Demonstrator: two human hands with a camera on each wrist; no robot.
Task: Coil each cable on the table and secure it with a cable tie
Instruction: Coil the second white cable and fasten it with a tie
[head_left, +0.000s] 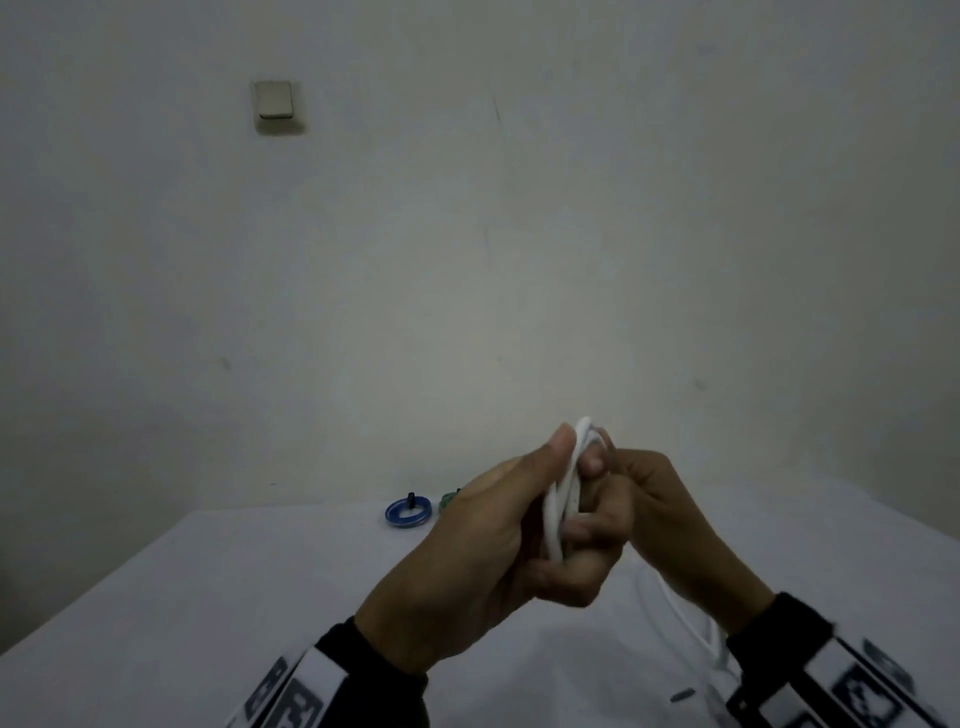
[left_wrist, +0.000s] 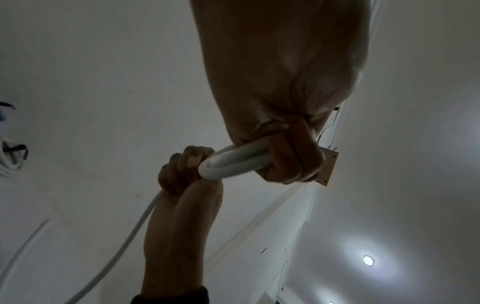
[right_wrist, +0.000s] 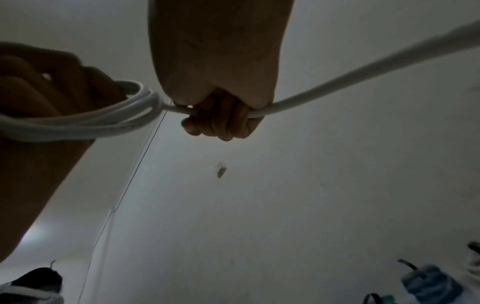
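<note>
White cable is bunched into loops between two hands, held up above the table. Seen from the head, the left hand wraps its thumb and fingers around the loops, and the right hand curls its fingers on the same cable from the other side. A loose bit of the cable hangs down from the loops to the table near the right wrist. Behind the loops, by the wall, a blue coil lies flat on the table with a dark tie on it, and something green peeks out beside it. From the left wrist, the left hand squeezes a folded bend of the cable, and the right hand grips it just below, with one strand trailing down. From the right wrist, the right hand is closed around a single strand of the cable, and the loops sit in the left hand just beside it.
</note>
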